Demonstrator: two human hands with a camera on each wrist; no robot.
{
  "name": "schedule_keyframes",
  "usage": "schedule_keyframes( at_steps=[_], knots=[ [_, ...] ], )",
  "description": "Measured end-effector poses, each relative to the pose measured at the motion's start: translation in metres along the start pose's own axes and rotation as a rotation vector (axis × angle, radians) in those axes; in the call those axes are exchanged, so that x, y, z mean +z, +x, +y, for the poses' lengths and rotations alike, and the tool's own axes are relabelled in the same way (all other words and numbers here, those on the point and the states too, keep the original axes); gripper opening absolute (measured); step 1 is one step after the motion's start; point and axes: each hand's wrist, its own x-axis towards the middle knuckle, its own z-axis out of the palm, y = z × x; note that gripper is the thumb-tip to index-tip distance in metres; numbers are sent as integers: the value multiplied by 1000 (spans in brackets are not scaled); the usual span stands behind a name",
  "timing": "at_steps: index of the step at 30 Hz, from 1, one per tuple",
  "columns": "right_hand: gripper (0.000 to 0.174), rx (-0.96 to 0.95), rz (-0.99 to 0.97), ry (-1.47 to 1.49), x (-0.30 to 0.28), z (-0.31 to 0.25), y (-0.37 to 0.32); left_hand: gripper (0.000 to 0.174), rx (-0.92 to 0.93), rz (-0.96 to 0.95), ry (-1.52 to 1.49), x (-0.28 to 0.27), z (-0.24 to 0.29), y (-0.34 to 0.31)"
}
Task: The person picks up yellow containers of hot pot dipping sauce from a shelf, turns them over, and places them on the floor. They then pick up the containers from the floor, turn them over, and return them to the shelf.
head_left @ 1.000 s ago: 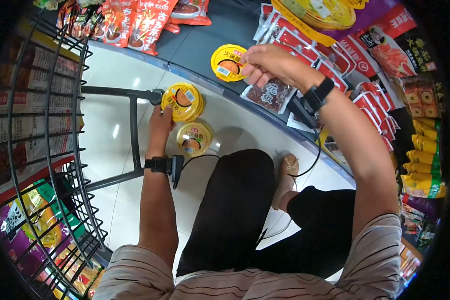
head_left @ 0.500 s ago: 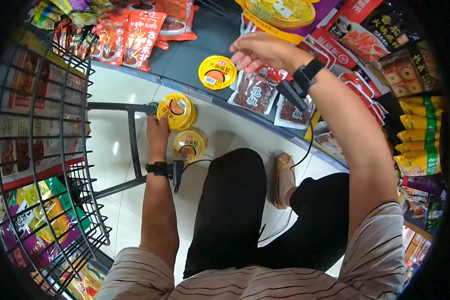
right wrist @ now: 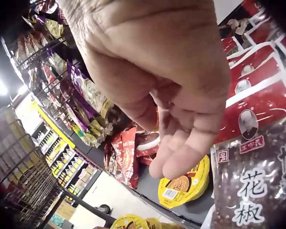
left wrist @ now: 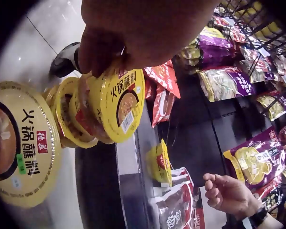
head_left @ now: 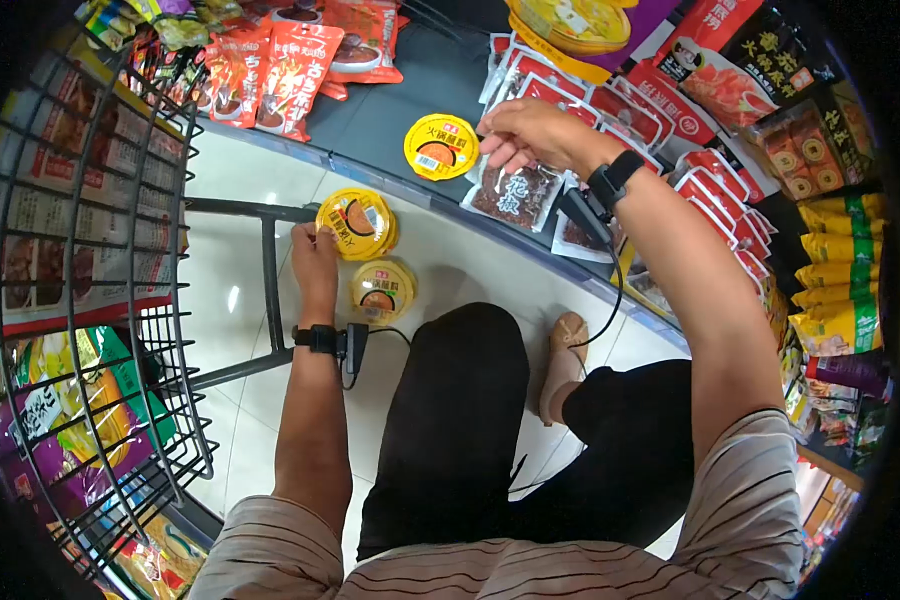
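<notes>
With the grey shelf as my landmark, my left hand is just outside its front edge, low over the floor. There my fingers are curled round the rim of a stack of yellow tubs, gripping it at its left side, with the printed lid facing up. I cannot tell whether the bottom of that stack touches the floor. Another yellow tub, paler on top, is just beside the stack, farther out from the shelf and nearer my knee.

My right hand is over the shelf, its fingers loosely bent, a little spread and holding nothing. The lone yellow tub sits on the shelf near its front edge, lid up, near my right fingertips; the left wrist view shows them apart from it. To the right of that tub on the shelf, below my right hand, lies a clear bag of dark peppercorns, with red-and-white bags farther right. Red sauce packets lie at the left part of the shelf. The wire cart stands in front of the shelf, to the left of my left arm.
</notes>
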Motion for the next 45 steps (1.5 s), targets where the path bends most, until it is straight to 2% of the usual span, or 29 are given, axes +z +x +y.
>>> schedule_keyframes(
  at_steps=[6,8,9,12,13,16,21,24,29,33,36,37,40,42,44,45],
  knots=[
    [30,-1,-60,-65,18,3,10,13,54,-7,-16,-8,0,18],
    [27,-21,-107,-112,30,-1,17,14,28,-43,-21,-13,23,19],
    [34,-49,-144,-130,34,4,25,14,-34,-69,-53,-15,51,16],
    [44,-90,-202,-171,55,1,27,15,40,-167,-176,-9,68,30],
    [51,-131,-253,-198,56,1,29,16,70,-211,-128,-8,85,32],
    [52,-135,-310,-176,58,-4,20,19,55,-306,-141,9,123,39],
    [45,-87,-374,-15,40,3,18,26,69,-403,-285,45,150,57],
    [44,-111,-323,180,25,12,12,29,-42,-420,-318,57,173,66],
    [45,-119,-238,405,4,27,12,35,-154,-404,-376,79,182,75],
    [43,-153,-243,473,-1,26,3,31,-228,-371,-456,92,192,50],
    [45,-207,-196,402,2,22,0,32,-266,-371,-524,102,181,40],
    [45,-222,-164,310,6,18,-3,31,-266,-320,-539,107,176,39],
    [45,-274,-130,90,21,6,-11,31,-382,-319,-882,115,156,43],
    [45,-329,-177,13,31,-3,-18,34,-183,-575,-900,109,141,45],
    [41,-342,-215,-7,41,-10,-25,37,-163,-682,-1074,107,129,42],
    [40,-343,-231,-22,44,-12,-26,39,-244,-659,-1247,110,134,33]
  ],
)
